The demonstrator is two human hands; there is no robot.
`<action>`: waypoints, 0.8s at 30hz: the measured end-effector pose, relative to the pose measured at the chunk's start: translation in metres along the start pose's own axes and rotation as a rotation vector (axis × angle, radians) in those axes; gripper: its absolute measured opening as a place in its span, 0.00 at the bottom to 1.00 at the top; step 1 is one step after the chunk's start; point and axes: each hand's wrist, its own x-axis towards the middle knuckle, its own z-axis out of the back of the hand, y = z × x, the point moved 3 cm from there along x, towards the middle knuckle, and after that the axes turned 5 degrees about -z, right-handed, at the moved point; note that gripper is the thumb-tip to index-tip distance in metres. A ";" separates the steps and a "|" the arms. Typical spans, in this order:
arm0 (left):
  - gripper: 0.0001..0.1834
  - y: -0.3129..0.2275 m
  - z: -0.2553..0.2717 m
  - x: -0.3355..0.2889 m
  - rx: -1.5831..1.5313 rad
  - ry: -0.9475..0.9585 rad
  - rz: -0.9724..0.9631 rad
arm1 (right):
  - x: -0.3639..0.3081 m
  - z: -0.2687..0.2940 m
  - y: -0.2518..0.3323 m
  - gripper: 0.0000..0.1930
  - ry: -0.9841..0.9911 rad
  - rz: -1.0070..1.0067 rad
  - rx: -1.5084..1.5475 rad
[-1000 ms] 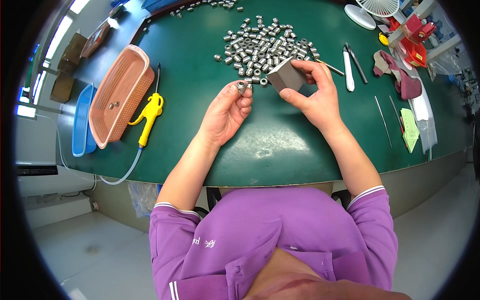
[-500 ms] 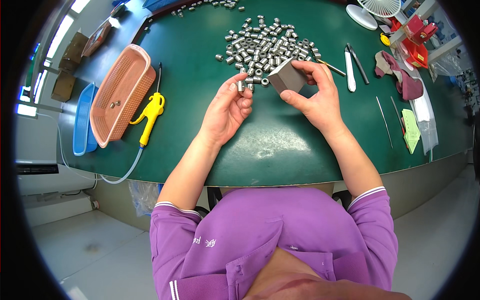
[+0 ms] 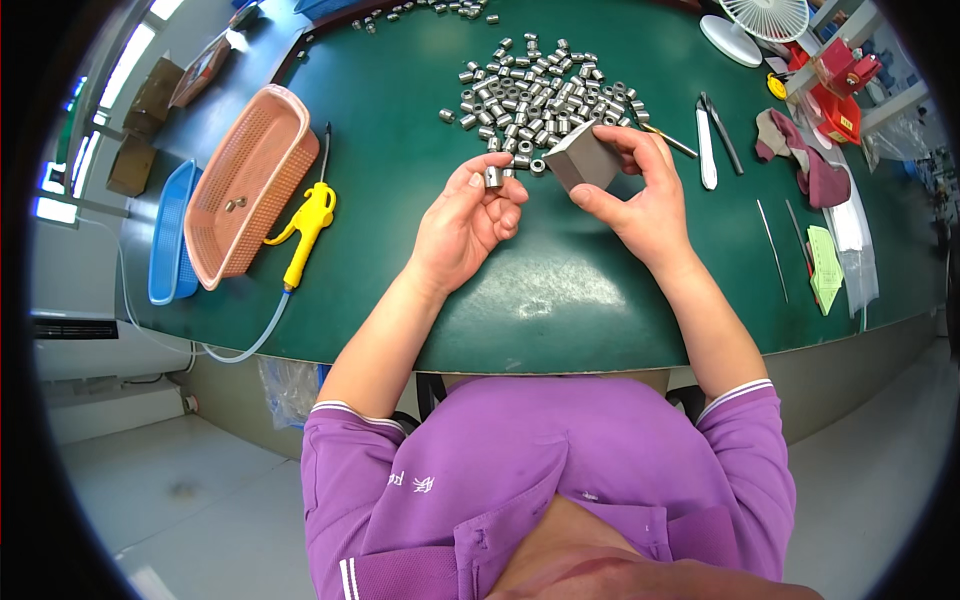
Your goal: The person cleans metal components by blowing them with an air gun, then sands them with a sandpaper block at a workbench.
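Between the thumb and fingers of my left hand is a small metal bushing, a short shiny cylinder. My right hand grips a grey rectangular block by its sides, tilted above the table. Block and bushing are held apart, with a small gap between my hands. Just beyond them lies a loose pile of similar metal bushings on the green table.
Left stand a pink basket with a few small pieces inside, a blue basket and a yellow air gun with a hose. To the right lie a white-handled tool, thin rods, a cloth, green paper and a fan.
The bushing has turned in my left fingertips and shows more of its side. Both hands keep their holds. The whole view has shifted slightly.
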 end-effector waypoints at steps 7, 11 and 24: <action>0.15 -0.002 -0.005 -0.003 0.099 0.027 -0.026 | -0.001 0.001 0.000 0.29 0.002 -0.026 -0.001; 0.15 -0.002 -0.008 -0.004 0.190 0.040 -0.037 | -0.001 0.001 0.000 0.29 0.006 -0.027 0.010; 0.13 0.012 0.003 -0.003 0.390 -0.159 -0.103 | -0.020 -0.022 0.038 0.30 0.196 0.337 -0.104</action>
